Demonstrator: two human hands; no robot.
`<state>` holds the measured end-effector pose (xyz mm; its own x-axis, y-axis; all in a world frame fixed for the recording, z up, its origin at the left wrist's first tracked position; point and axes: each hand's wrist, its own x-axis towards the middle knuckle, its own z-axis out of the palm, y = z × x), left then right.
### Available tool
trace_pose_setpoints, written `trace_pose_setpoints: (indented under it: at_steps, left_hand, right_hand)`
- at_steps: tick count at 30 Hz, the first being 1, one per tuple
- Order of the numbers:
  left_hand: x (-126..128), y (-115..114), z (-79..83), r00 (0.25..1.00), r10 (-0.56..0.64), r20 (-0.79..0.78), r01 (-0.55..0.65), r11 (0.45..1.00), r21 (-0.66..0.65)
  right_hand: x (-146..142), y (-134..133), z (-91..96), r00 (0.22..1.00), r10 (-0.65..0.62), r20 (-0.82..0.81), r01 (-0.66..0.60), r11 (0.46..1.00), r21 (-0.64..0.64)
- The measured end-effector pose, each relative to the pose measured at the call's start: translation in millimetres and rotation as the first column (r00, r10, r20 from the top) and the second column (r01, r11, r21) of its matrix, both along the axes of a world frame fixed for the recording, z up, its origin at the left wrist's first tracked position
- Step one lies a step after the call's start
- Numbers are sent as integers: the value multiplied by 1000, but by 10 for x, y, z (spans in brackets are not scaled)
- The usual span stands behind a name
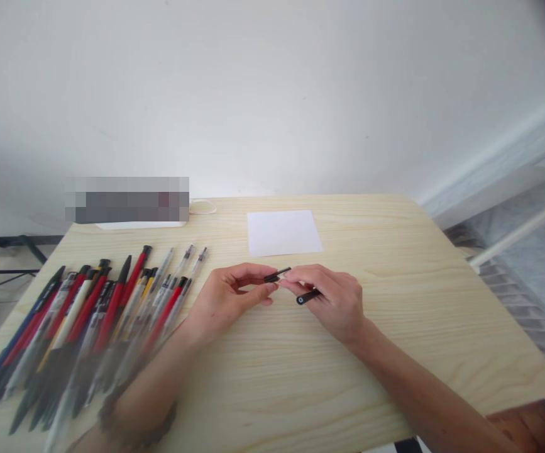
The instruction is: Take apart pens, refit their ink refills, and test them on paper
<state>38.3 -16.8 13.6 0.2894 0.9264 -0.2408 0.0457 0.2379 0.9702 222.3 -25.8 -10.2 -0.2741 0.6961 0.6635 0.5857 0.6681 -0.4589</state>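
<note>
Both hands meet over the middle of a light wooden table (395, 302). My left hand (229, 296) pinches a small black pen cap (276, 275) between thumb and fingertips. My right hand (333, 299) is closed around a black pen (308, 297), whose round end pokes out below the fingers. Cap and pen are close together, almost touching. To the left lies a row of several pens (88, 314) in red, blue, black, yellow and clear plastic, side by side.
A white sheet of paper (282, 233) lies just beyond my hands. A white flat object (140, 224) and a thin band (203, 206) sit at the table's far edge by the white wall. The table's right edge drops off to the floor.
</note>
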Motion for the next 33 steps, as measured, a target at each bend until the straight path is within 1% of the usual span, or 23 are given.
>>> trace_pose_setpoints:
  at_steps: [5, 10, 15, 23, 33]
  left_hand:
    - [-8, -4, -10, 999, -18, 37, 19, 1000, -24]
    - [-27, -6, -28, 998, -45, 50, 45, 999, -4]
    - [-30, -3, -56, 1000, -1, 6, 1, 1000, 22]
    - [-29, -4, -55, 998, 34, -55, -33, 999, 21]
    - [-26, -5, -64, 997, 59, -45, -60, 998, -35]
  right_hand:
    - [14, 1, -7, 999, 31, 21, -31, 999, -15]
    - [1, 2, -2, 999, 28, 31, -28, 1000, 0]
    - [-17, 1, 6, 999, 22, 37, -21, 1000, -4]
    - [-49, -5, -37, 996, -88, -8, 88, 996, 20]
    - [-77, -25, -33, 992, -106, -70, 101, 992, -77]
